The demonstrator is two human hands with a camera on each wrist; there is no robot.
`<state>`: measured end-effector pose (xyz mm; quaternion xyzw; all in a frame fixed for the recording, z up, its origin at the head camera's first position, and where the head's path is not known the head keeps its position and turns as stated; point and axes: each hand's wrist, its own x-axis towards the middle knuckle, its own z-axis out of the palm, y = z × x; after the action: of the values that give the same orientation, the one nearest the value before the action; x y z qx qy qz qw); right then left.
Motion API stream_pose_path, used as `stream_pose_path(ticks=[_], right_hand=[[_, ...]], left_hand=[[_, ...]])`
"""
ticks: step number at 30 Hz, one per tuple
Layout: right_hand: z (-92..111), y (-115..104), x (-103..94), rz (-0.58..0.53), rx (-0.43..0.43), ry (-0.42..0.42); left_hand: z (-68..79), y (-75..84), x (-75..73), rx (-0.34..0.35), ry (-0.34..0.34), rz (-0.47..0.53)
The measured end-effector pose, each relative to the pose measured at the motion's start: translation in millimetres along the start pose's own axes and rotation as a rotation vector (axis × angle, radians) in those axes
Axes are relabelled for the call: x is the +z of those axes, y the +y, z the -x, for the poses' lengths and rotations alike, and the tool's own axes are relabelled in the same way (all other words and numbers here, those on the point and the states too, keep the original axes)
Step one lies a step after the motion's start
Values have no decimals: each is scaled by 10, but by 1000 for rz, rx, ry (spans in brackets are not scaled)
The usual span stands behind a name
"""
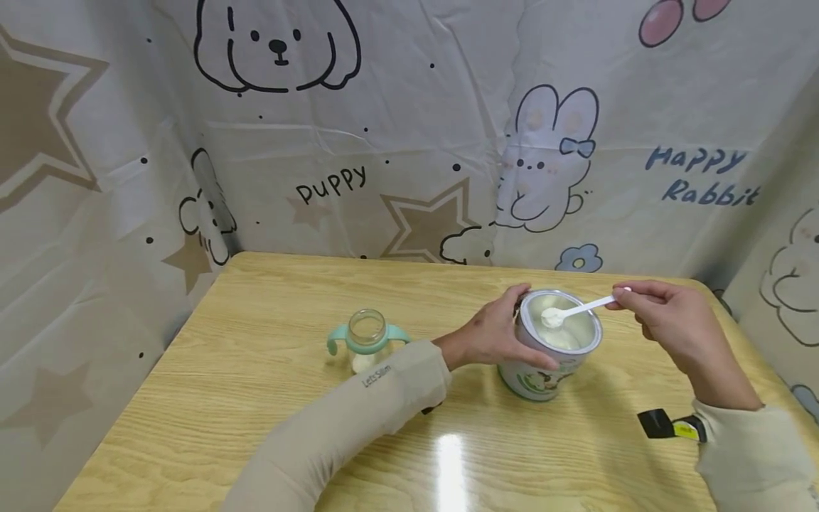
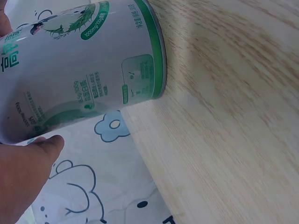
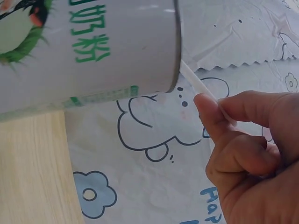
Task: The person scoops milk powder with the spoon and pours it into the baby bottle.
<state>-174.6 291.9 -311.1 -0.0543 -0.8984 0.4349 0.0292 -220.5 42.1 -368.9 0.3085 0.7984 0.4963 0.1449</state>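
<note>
On the right half of the table, my left hand [image 1: 493,333] grips a white and green milk powder can [image 1: 537,384] around its side, thumb toward me. The can's top is uncovered, with pale powder [image 1: 561,340] inside. Thumb and index finger of my right hand [image 1: 681,327] pinch the handle end of a white measuring scoop [image 1: 593,304]. Its bowl, heaped with powder, is over the can's mouth. In the right wrist view the scoop handle [image 3: 198,84] slants behind the can's rim, which hides the bowl. The left wrist view shows the can's printed wall [image 2: 70,70].
A clear baby bottle [image 1: 367,327] with mint green handles stands uncapped left of the can, white powder at its bottom; my left sleeve partly covers it. The wooden table [image 1: 256,320] ends at a cartoon-printed cloth [image 1: 409,156] behind and on both sides.
</note>
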Motion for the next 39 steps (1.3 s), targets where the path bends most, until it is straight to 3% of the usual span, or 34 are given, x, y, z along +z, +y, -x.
stream_pose_path(ticks=[10,17,25,39], right_hand=[[-36,-56,-68,-138,-5,-13],[-54,-142,-66,-245,-24,-23],[-95,-263,9,-468,-13,-53],[-106,-493,244,-567,-56,-85]], left_hand=[[138,32,-197,-47,-2,60],[210,32,-324,-13,16,126],[292,66,-488,-4,43,151],[487,83,-790,-34,74,159]])
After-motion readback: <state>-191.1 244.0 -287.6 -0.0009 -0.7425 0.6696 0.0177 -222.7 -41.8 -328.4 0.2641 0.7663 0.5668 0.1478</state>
